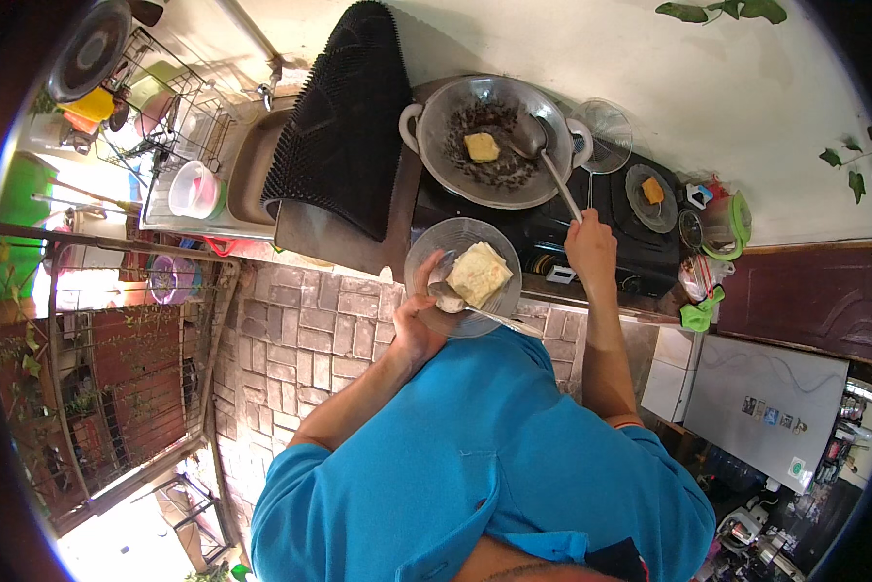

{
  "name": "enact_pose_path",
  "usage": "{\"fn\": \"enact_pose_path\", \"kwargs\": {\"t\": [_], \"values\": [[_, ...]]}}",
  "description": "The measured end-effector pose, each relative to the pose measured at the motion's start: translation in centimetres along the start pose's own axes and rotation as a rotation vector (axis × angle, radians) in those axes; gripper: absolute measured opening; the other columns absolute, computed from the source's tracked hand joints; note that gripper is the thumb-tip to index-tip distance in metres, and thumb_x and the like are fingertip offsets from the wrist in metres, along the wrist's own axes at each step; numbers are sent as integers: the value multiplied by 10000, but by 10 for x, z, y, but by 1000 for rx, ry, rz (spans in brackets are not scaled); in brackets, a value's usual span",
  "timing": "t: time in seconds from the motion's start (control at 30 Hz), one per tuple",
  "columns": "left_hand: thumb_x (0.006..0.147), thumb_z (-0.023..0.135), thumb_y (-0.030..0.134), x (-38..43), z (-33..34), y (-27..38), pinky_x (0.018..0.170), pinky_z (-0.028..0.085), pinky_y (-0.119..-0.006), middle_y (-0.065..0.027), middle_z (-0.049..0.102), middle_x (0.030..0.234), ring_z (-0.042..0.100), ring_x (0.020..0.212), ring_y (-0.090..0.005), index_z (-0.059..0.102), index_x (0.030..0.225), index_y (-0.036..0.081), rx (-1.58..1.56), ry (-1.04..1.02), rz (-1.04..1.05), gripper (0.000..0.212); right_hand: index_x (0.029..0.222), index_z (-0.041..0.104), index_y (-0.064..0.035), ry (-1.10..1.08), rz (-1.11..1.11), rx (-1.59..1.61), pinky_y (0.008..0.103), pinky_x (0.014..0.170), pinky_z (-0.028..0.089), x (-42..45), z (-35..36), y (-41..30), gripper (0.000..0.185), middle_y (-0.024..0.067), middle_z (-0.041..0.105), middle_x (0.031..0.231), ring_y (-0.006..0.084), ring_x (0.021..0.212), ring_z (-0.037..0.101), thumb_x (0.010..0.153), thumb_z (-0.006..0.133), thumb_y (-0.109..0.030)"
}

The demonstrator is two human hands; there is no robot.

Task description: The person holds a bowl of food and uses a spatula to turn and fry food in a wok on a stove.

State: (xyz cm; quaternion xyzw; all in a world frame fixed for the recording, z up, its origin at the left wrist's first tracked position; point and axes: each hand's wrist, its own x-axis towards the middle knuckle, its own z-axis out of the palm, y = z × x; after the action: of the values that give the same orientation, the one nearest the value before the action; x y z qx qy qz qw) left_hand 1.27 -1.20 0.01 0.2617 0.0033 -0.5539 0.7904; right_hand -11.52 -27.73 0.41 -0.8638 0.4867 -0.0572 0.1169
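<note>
My left hand (415, 324) holds a clear glass plate (505, 240) in front of my chest. A pale, folded square of food (480, 274) lies on it, beside a metal spoon (447, 295) whose handle crosses the plate's near rim. In my right hand (592, 244) is the handle of a metal spatula (561, 182). Its rounded blade rests inside a wide metal wok (443, 174) on the black gas stove (538, 233). One yellowish square piece (482, 148) sits in the wok among dark residue, to the left of the blade.
Behind the stove's right side lies a wire strainer (603, 134), near a small glass plate (643, 214) with an orange-brown piece (652, 190). A spiky black mat (345, 124) drapes over the counter on the left. Beyond are a steel sink (258, 174) and a dish rack (181, 94).
</note>
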Motion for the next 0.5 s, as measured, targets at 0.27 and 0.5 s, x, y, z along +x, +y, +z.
{"fn": "enact_pose_path", "kwargs": {"t": [0.27, 0.5], "values": [[648, 521, 270, -1, -1, -2, 1130, 296, -584, -233, 302, 1518, 339, 1391, -424, 270, 1513, 195, 5, 2, 21, 904, 1060, 569, 16, -48, -34, -17, 532, 759, 534, -1, 4, 1, 258, 297, 665, 880, 469, 843, 664, 933, 541, -207], [650, 517, 269, -1, -1, 0, 1128, 297, -588, -233, 291, 1523, 328, 1398, -424, 269, 1513, 198, -2, 6, 4, 901, 1178, 575, -5, 34, -104, 109, 531, 727, 528, -7, -4, -19, 307, 251, 677, 894, 431, 818, 667, 944, 532, -199]]}}
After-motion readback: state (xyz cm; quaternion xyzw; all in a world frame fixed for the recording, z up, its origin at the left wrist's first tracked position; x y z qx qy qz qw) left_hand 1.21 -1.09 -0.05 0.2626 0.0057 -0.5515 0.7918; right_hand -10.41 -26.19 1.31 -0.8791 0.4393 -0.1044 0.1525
